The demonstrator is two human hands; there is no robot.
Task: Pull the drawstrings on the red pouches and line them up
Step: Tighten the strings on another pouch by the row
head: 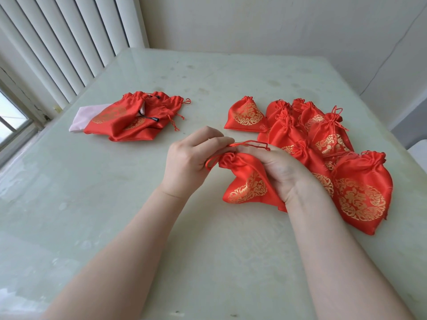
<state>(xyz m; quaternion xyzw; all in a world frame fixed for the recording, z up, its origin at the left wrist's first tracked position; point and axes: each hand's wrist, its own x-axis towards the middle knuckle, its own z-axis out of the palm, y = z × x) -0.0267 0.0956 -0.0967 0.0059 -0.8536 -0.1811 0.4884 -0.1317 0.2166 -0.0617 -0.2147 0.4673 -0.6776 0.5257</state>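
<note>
head view, center frame, left hand (pixel 184 162) pinching drawstring (pixel 250 144), right hand (pixel 280 172) gripping cinched red pouch (pixel 248 183), closed pouches (pixel 323 144) right, loose pile (pixel 134 116) upper left on table (pixel 115 215)

A pale green table (pixel 115 204) with a glossy top fills most of the view; faint smudges and dull marks dot its far half, and two small dark specks sit near the front edge. A pink cloth (pixel 79 121) lies flat on its left side (partly covered, so its full shape cannot be told). Behind the table, on the left, white blinds (pixel 57 42) hang in vertical slats. Below them a window (pixel 11 118) shows at the left edge. A white wall (pixel 265 21) runs behind the table's far edge and meets a second wall at the right.
</note>
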